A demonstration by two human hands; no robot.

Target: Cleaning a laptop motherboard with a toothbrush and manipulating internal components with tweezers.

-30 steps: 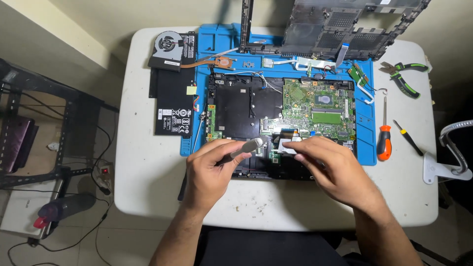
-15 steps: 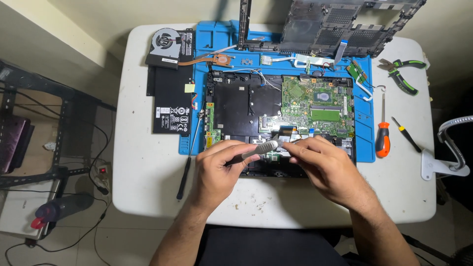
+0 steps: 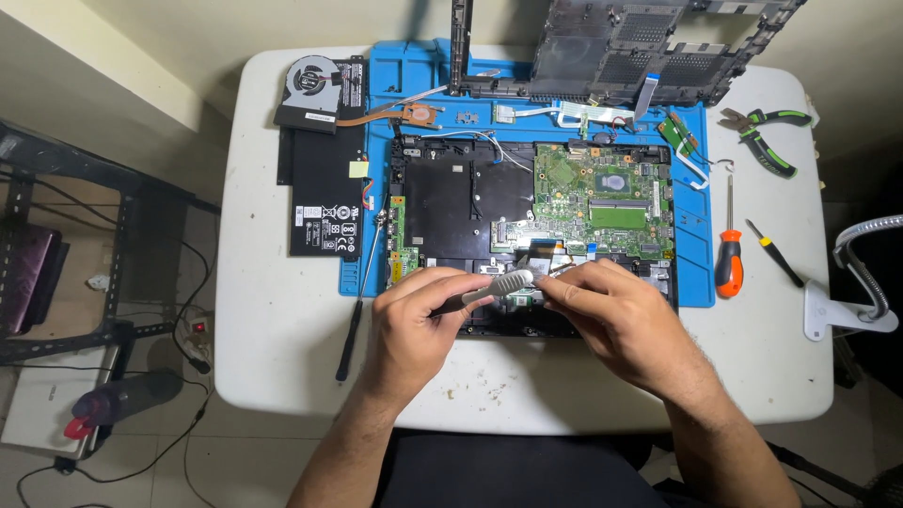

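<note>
1. We see our left hand [image 3: 414, 325] with its grip clenched around a grey brush [image 3: 497, 285], whose bristle head points toward the right hand; the dark handle end is mostly hidden inside the fist.
2. Our right hand [image 3: 625, 325] pinches a small part [image 3: 541, 278] at the fingertips, just beside the brush head. It is too small and too covered to tell what it is.
3. Both hands hover over the front edge of the opened laptop [image 3: 527, 216], hiding its lower strip. The green circuit board [image 3: 602, 198] above them shows plainly.
4. The black laptop cover [image 3: 649, 47] at the far side is cut off by the top of the view.
5. The laptop lies on a blue mat [image 3: 376, 75] on the white counter [image 3: 273, 310].
6. Left of the mat lie a flat black battery [image 3: 324, 202] and a fan [image 3: 310, 89]; a thin black tool [image 3: 350, 325] lies near the left wrist.
7. On the right lie an orange screwdriver [image 3: 728, 259], a small screwdriver [image 3: 776, 252] and green pliers [image 3: 764, 141], well apart from our hands.
8. The counter's near edge has bare room on both sides of our forearms.
</note>
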